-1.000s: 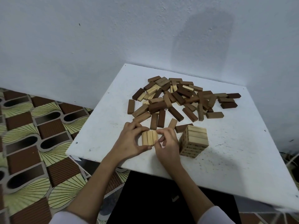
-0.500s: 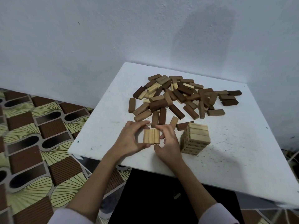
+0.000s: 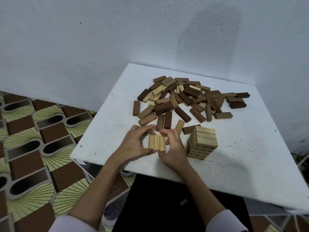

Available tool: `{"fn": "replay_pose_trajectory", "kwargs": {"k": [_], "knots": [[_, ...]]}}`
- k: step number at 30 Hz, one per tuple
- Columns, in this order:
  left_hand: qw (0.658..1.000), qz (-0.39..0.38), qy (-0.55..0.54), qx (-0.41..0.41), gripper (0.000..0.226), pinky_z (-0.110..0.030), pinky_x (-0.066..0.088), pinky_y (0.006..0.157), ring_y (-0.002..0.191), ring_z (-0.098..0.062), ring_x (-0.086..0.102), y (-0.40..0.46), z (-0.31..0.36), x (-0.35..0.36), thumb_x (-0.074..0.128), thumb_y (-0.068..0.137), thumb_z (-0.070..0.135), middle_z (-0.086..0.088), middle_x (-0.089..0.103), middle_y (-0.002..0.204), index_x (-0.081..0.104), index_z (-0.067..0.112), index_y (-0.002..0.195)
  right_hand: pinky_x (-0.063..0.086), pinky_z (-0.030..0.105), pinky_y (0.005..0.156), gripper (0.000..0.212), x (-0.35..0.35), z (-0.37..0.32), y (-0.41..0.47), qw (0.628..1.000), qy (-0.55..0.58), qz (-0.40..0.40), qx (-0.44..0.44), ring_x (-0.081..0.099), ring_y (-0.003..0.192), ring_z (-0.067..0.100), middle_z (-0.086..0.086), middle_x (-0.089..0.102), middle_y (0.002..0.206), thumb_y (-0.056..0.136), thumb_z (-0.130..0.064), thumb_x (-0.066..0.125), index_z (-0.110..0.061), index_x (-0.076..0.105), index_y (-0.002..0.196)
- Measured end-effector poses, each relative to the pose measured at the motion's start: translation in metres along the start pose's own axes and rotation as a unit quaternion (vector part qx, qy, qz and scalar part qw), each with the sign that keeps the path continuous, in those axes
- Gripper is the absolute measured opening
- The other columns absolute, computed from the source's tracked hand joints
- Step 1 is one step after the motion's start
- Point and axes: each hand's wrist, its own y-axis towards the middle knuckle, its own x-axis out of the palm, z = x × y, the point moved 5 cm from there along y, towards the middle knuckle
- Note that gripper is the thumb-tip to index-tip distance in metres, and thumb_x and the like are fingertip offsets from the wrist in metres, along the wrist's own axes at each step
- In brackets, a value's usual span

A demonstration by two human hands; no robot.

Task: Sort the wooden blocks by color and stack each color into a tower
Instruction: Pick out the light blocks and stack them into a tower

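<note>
Framing a row of three pale blocks [image 3: 156,142] between them, both hands work at the near edge of the white table [image 3: 107,131]. The left hand [image 3: 133,144] curls its fingers over the far end of the row and sets its thumb at the near end, gripping the left side. The right hand [image 3: 172,148] does likewise from the right, index finger bent over the far corner and thumb at the near corner, so the three blocks lie pinched side by side, flat on the tabletop.

Just to the right of the right hand stands a pale tower [image 3: 202,143], several layers high, its top layer of light blocks lying crosswise to the one beneath. It stands apart from the pinched row.

Farther back on the table spreads the unsorted pile [image 3: 189,99], a jumble of dark brown, mid-brown and pale blocks lying at all angles, some overlapping. A few strays sit between the pile and the hands: a mid-brown block [image 3: 160,122] and a dark block [image 3: 168,120] side by side, and a lighter one [image 3: 179,126] tilted beside them.

Patterned floor tiles [image 3: 33,148] show to the left of the table, a pale wall [image 3: 100,39] behind
</note>
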Motion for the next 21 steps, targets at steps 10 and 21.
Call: {"fn": "replay_pose_trajectory", "kwargs": {"k": [10,21], "knots": [[1.0,-0.014,-0.005,-0.02,0.082,-0.016,0.033,0.088,0.102,0.001,0.038,-0.0005,-0.0002,-0.0027,0.085,0.063,0.014,0.027,0.061,0.105,0.044,0.042,0.128,0.033,0.002,0.078,0.056,-0.0016,-0.0013,0.0006,1.0,0.01,-0.025,0.0,0.042,0.094,0.004,-0.005,0.048,0.11,0.067,0.001,0.07,-0.008,0.054,0.12],[1.0,-0.015,-0.006,-0.026,0.08,-0.009,0.03,0.083,0.102,0.002,0.037,-0.0003,0.0011,-0.003,0.086,0.062,0.016,0.028,0.061,0.104,0.048,0.037,0.13,0.032,0.002,0.077,0.062,-0.0028,-0.0047,-0.0011,0.999,0.011,-0.042,0.021,0.039,0.091,-0.005,-0.008,0.05,0.111,0.067,0.0,0.074,-0.012,0.052,0.124]]}}
